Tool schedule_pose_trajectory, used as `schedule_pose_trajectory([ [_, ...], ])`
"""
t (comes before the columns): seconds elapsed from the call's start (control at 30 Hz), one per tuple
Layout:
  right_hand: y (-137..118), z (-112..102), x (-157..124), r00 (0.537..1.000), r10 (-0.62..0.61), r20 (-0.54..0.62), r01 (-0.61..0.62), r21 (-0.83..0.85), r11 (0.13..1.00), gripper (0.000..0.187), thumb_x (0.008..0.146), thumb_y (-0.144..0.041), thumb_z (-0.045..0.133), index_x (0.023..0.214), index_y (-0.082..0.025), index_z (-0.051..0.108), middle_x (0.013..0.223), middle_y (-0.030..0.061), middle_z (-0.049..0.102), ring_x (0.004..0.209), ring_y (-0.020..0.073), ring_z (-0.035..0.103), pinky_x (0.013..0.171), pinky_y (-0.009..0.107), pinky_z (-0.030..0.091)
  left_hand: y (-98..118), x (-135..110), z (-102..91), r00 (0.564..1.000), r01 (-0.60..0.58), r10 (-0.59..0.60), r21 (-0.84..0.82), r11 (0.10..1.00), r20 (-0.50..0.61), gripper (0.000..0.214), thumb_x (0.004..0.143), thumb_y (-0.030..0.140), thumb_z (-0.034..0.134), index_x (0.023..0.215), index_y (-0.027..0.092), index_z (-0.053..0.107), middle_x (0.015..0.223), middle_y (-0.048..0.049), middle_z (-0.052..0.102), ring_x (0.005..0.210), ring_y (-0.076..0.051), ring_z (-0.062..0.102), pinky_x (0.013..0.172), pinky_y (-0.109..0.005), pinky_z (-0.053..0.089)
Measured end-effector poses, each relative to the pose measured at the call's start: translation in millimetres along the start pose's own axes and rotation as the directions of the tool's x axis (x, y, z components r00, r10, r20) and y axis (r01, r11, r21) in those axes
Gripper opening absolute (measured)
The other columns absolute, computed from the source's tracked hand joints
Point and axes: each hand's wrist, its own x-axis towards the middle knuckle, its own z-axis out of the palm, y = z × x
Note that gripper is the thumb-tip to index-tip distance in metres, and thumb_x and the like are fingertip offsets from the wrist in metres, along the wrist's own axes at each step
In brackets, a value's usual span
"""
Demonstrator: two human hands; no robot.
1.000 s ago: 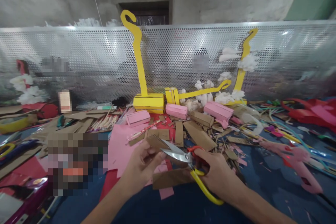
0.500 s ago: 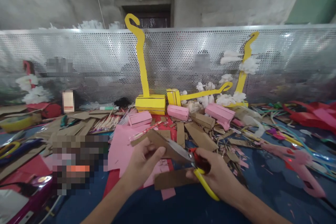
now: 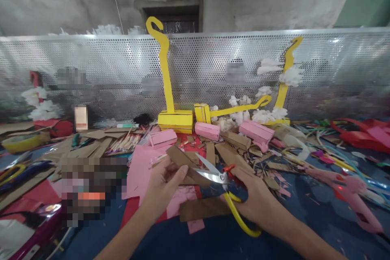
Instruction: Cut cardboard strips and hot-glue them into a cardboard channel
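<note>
My left hand (image 3: 166, 183) pinches a strip of brown cardboard (image 3: 179, 159) between thumb and fingers. In my right hand (image 3: 254, 195) is a pair of scissors (image 3: 222, 178) with one red and one yellow handle. Their blades are spread and point left at the right part of the strip; whether they touch it is hard to tell. Beneath the hands lie another cardboard piece (image 3: 204, 209), a pink sheet (image 3: 140, 170) and a red sheet (image 3: 131, 211).
Yellow hook-shaped stands (image 3: 166, 77) rise at the back before a perforated metal panel (image 3: 122, 65). Small pink boxes (image 3: 207, 131) and cardboard scraps lie ahead. At right rests a pink glue gun (image 3: 350, 187); at left, a yellow bowl (image 3: 22, 142) and blurred patches.
The scissors have opened, their blades and handles now farther apart. My left hand and the cardboard strip have shifted slightly left, and the strip is tilted differently.
</note>
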Motion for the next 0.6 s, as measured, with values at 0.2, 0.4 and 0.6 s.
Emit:
schedule_pose_trajectory([
  [0.2,-2.4,2.9,-1.9,0.996,0.087,0.028,-0.084,-0.095,0.992,0.024,0.077,-0.031,0.074,0.094,-0.024,0.058,0.083,-0.0001,0.066,0.073,0.0215,0.063,0.065,0.032,0.044,0.7,-1.2,-0.9,0.996,0.000,-0.003,0.040,0.999,0.089,0.030,0.093,0.035,0.071,0.115,0.016,0.070,0.110,-0.0111,0.079,0.102,-0.027,0.076,0.089,-0.039,0.064],
  [0.4,-6.9,5.5,-1.3,0.994,0.096,0.047,-0.091,-0.100,0.991,0.034,0.074,-0.033,0.079,0.099,-0.023,0.057,0.084,-0.0001,0.066,0.072,0.0211,0.061,0.064,0.032,0.042,2.2,-5.1,2.6,0.990,-0.041,0.022,0.138,0.990,0.136,0.021,0.089,0.026,0.073,0.106,0.014,0.073,0.102,-0.0111,0.080,0.094,-0.024,0.076,0.083,-0.033,0.063],
  [0.6,-5.0,5.7,-4.5,0.998,0.045,0.039,-0.038,-0.164,0.986,0.026,0.077,-0.035,0.075,0.086,-0.023,0.054,0.074,-0.0010,0.060,0.064,0.0186,0.055,0.058,0.029,0.036,1.8,-8.3,1.4,0.985,-0.071,0.033,0.226,0.971,0.171,0.019,0.091,0.024,0.069,0.108,0.016,0.073,0.103,-0.0096,0.078,0.095,-0.025,0.075,0.085,-0.036,0.061],
])
